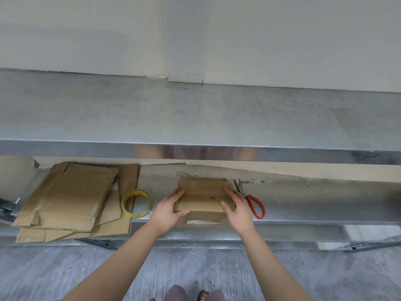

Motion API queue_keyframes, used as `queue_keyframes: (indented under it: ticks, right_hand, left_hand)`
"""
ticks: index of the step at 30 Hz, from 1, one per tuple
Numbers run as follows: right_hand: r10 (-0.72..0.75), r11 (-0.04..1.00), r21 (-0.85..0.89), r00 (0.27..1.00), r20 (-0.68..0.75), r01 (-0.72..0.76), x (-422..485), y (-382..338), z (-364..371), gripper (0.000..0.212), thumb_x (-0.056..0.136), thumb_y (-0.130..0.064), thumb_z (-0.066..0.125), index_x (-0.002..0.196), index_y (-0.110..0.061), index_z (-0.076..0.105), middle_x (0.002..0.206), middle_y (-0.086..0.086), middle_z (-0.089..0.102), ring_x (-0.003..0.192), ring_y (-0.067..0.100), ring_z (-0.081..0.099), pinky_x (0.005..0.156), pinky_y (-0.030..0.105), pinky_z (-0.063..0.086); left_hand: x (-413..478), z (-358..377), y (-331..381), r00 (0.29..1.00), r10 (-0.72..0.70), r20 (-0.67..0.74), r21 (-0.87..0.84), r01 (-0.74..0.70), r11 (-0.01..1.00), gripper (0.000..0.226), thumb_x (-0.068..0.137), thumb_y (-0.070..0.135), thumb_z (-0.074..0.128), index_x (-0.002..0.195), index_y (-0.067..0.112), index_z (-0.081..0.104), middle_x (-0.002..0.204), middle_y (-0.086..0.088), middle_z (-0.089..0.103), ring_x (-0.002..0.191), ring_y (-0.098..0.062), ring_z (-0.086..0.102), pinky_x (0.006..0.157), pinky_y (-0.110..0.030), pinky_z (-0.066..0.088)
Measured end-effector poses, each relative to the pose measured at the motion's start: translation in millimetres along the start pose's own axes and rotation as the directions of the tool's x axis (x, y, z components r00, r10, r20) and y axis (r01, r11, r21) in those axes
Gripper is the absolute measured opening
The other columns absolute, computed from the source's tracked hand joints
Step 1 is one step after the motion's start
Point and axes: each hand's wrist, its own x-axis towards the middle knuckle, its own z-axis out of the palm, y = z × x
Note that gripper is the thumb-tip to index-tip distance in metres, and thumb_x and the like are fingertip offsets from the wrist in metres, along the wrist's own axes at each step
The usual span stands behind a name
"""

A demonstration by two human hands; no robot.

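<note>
While both hands clasp it from the sides, the cardboard box (201, 195) sits on the lower shelf (303, 205), under the front lip of the upper shelf (195, 118). It lies between a tape roll (135, 203) on its left and red-handled scissors (251, 200) just beside its right edge. The left hand (169, 208) grips the box's left side, fingers curled together against that wall and the thumb lying along the near bottom edge. The right hand (237, 210) holds the right side, fingers laid close together over the top edge and the thumb pressed at the near right corner. A flap with a white label (201, 222) lies flat on the shelf on the near side of the box.

The box is probably light and seems empty. Its thin corrugated walls look stiff along the folds but would likely buckle if squeezed hard in the middle. The surface is dull and rough, so slipping is unlikely. The best hold appears to be at the side walls near the corners, where the creases give strength, with even pressure from both palms. The loose flap may swing or catch on the shelf lip. A stack of flattened cardboard (69, 196) lies well apart at the far left.
</note>
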Motion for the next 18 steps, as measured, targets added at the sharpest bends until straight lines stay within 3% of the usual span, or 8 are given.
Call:
queue_keyframes:
  ticks: [4,10,15,18]
  right_hand:
    - [0.021,1.000,-0.011,1.000,-0.004,-0.021,5,0,1,0.044,0.094,-0.027,0.062,0.137,-0.024,0.054,0.148,0.004,0.044,0.140,0.017,0.034,0.111,0.024,0.026]
    - [-0.092,0.976,-0.200,0.996,-0.003,0.089,-5,5,-7,0.053,0.094,-0.043,0.059,0.143,-0.034,0.044,0.157,0.004,0.027,0.144,0.024,0.026,0.112,0.034,0.028]
    - [-0.211,0.917,-0.344,0.977,0.013,0.203,-14,0,-10,0.063,0.094,-0.052,0.052,0.150,-0.037,0.029,0.161,0.001,0.020,0.149,0.023,0.013,0.119,0.040,0.017]
    - [-0.277,0.858,-0.449,0.961,0.004,0.249,-22,-10,-12,0.058,0.097,-0.051,0.046,0.150,-0.034,0.030,0.161,0.000,0.020,0.150,0.025,0.008,0.122,0.045,0.014]
  left_hand:
    - [4,4,-2,0.999,-0.038,0.016,-0.087,0.039,0.995,0.069,0.088,0.035,0.068,0.147,0.039,0.033,0.159,0.007,0.021,0.143,-0.017,0.028,0.117,-0.030,0.023]
    - [3,-3,-7,0.986,0.164,-0.004,0.317,-0.154,0.936,0.076,0.088,0.052,0.059,0.150,0.042,0.017,0.160,0.015,-0.007,0.148,-0.015,-0.007,0.119,-0.039,0.014]
    - [0,-4,0,0.969,0.247,0.007,0.483,-0.220,0.847,0.077,0.089,0.057,0.052,0.151,0.042,0.009,0.160,0.015,-0.009,0.148,-0.015,-0.010,0.120,-0.039,0.003]
    - [-5,-6,4,0.958,0.286,0.013,0.577,-0.241,0.780,0.076,0.091,0.060,0.044,0.152,0.037,0.006,0.161,0.011,-0.010,0.148,-0.018,-0.011,0.119,-0.039,-0.005]
